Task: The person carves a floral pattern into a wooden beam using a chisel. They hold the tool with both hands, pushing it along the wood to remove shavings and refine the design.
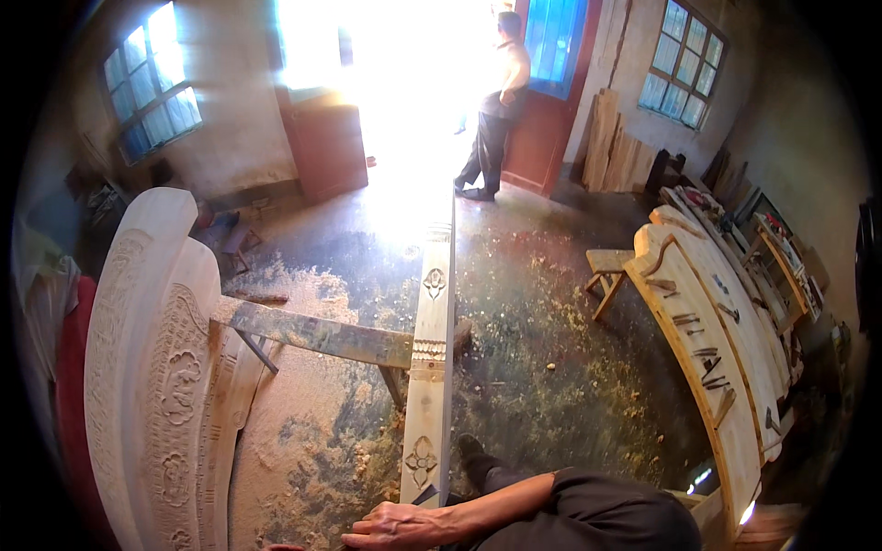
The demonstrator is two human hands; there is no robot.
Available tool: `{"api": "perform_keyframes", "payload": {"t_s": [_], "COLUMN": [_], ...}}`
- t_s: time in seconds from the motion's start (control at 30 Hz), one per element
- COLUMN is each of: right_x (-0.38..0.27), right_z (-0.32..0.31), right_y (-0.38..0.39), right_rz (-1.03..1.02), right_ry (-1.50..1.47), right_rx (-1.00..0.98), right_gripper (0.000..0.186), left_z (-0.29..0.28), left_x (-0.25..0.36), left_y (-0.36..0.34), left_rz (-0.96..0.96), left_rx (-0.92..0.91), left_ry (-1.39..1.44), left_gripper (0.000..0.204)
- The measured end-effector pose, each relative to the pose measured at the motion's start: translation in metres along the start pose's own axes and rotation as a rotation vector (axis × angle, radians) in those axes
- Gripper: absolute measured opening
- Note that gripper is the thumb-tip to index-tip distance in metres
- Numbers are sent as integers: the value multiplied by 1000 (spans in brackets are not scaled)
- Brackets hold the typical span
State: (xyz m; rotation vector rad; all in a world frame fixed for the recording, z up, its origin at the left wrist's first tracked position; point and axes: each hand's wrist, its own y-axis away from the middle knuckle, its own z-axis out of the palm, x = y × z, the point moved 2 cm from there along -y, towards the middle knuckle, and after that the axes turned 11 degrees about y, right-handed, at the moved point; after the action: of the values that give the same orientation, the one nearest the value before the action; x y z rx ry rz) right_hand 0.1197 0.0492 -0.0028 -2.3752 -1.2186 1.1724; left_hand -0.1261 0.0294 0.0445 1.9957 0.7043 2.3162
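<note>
Long, pale carved wooden beam [428,390] lies across narrow, worn wooden desk [322,332]. Right hand [397,526] at beam's near end, fingers curled; we cannot tell opening or grip. Left hand [285,548] only sliver at lower edge, fingers' state unreadable. We judge: sideways push could shift beam on narrow support; slip of dark, slim object [427,496] beside right hand could gouge carved flower [422,462].

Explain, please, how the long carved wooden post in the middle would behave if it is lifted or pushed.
The carved post looks solid and thick, so it would probably stay stiff. Its length suggests it may feel heavy when lifted from one end. With flat faces, it would likely slide rather than roll on the bench.
</note>
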Motion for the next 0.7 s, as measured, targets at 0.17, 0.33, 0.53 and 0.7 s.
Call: {"api": "perform_keyframes", "payload": {"t_s": [0.17,0.33,0.53,0.7], "right_x": [13,17,23,20], "right_z": [9,40,37,40], "right_y": [-8,-9,-4,-2], "right_rz": [-159,-94,-170,-107], "right_ry": [-116,182,269,221], "right_rx": [-4,-384,-22,-75], "right_gripper": [22,39,47,43], "left_z": [7,-2,24,37], "left_x": [-13,-27,-6,6], "left_y": [-18,-42,-18,-16], "left_rz": [-80,-223,-186,-223], "left_rx": [-145,-520,-449,-436], "left_ry": [-57,-34,-208,-243], "left_gripper": [57,72,98,110]}}
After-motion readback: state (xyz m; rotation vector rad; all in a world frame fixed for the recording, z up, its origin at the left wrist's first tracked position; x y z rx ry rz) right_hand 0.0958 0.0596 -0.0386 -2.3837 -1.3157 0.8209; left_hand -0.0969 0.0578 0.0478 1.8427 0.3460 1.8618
